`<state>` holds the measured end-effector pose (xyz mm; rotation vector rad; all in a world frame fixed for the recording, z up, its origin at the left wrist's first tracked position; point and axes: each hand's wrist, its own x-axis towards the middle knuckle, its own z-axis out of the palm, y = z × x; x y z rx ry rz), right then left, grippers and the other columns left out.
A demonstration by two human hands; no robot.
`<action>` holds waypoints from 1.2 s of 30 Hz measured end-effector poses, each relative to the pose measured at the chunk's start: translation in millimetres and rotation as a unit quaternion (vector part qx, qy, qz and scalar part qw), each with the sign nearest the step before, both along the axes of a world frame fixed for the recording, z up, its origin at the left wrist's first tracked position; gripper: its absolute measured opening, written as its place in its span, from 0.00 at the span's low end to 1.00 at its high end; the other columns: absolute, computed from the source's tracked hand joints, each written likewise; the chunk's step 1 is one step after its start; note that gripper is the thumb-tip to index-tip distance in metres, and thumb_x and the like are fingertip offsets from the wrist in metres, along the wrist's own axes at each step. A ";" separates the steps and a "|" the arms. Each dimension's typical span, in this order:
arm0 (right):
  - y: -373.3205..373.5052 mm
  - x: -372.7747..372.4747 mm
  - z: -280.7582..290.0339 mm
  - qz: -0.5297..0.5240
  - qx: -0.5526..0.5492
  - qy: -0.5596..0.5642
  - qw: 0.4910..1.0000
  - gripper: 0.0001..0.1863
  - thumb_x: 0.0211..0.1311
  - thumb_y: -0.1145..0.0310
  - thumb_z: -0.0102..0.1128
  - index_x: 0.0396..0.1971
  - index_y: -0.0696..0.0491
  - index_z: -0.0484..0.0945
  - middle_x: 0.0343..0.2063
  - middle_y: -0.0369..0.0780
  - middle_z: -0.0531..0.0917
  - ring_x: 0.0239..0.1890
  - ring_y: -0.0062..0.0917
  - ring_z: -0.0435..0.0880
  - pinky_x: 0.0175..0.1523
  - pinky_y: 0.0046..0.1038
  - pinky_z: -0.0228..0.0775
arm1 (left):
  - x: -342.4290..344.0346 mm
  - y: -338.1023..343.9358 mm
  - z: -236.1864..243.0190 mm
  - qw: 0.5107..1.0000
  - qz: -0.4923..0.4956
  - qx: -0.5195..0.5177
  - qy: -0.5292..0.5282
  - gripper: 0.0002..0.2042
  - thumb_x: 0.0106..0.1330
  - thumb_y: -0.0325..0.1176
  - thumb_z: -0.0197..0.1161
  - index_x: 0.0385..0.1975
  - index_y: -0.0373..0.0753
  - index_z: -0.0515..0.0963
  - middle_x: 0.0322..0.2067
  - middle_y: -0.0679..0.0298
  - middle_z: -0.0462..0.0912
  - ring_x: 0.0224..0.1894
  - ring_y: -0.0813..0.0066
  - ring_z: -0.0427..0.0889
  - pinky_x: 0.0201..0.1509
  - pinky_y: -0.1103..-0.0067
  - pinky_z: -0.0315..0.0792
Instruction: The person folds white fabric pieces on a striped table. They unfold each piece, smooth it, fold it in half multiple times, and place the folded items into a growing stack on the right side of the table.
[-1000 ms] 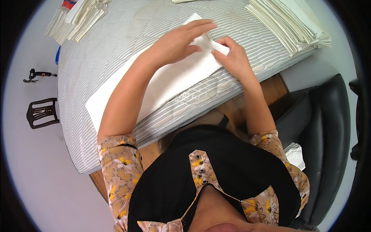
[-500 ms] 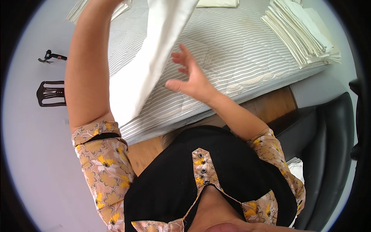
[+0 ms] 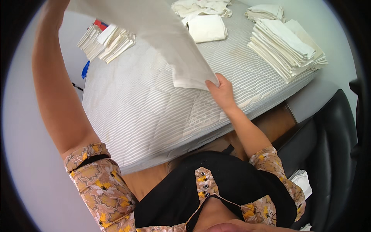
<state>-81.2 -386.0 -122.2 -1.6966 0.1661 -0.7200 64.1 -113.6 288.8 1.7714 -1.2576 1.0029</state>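
At far left, the left hand is raised and cut off by the upper edge; its fingers are out of sight, so how far it is open and what it grips cannot be told. Below and right of it are a blue object and loose stacks of folded cloths, with something red behind. The white cloth slants from beside that hand down to the right hand, hiding part of the striped mattress. Straight beyond the right hand lie a folded cloth and a crumpled heap. The right hand is closed, pinching the cloth's corner between thumb and fingers. Farther right and beyond it stand a tall cloth pile and a smaller pile; nearer the body, a black padded seat.
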 end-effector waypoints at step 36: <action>-132.9 -16.8 4.6 0.070 -0.451 0.027 0.890 0.19 0.48 0.88 0.59 0.37 0.49 0.84 0.43 0.39 0.84 0.50 0.38 0.80 0.54 0.36 0.73 | -89.3 243.2 -434.7 0.841 -0.023 -0.050 0.539 0.12 0.63 0.15 0.62 0.36 0.44 0.81 0.50 0.69 0.81 0.52 0.76 0.78 0.58 0.78 0.73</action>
